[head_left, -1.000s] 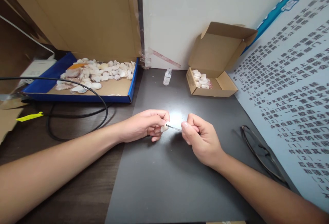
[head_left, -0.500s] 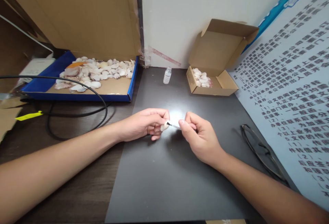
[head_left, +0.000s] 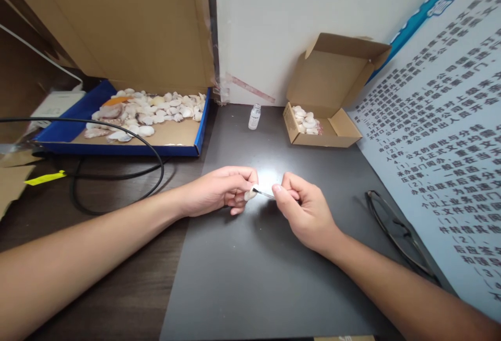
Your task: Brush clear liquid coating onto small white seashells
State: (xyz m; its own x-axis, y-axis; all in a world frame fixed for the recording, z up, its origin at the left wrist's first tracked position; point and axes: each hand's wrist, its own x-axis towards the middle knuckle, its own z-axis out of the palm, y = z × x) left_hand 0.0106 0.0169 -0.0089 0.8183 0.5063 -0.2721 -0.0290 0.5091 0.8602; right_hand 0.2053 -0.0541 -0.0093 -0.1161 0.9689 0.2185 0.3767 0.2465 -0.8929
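Over the middle of the dark grey mat (head_left: 235, 278), my left hand (head_left: 225, 190) pinches a small whitish seashell (head_left: 249, 194) between thumb and fingers. A thin brush (head_left: 265, 194) with a dark tip is gripped in my right hand (head_left: 305, 208), closed around its handle. The brush tip touches the shell's near side; most of the handle is hidden in the fist. Behind both hands stands a small clear glass vial (head_left: 254, 117) with a printed label and no cap on it.
At the left, a blue-edged box (head_left: 168, 149) holds many shells. Back right, an open cardboard box (head_left: 332, 140) contains several more. Black cable (head_left: 161, 169) loops near my left forearm. Glasses (head_left: 395, 226) lie at right beside a printed sheet (head_left: 438, 137).
Both hands stay nearly where they were, with the brush tip against the shell. The whole view has shifted very slightly.
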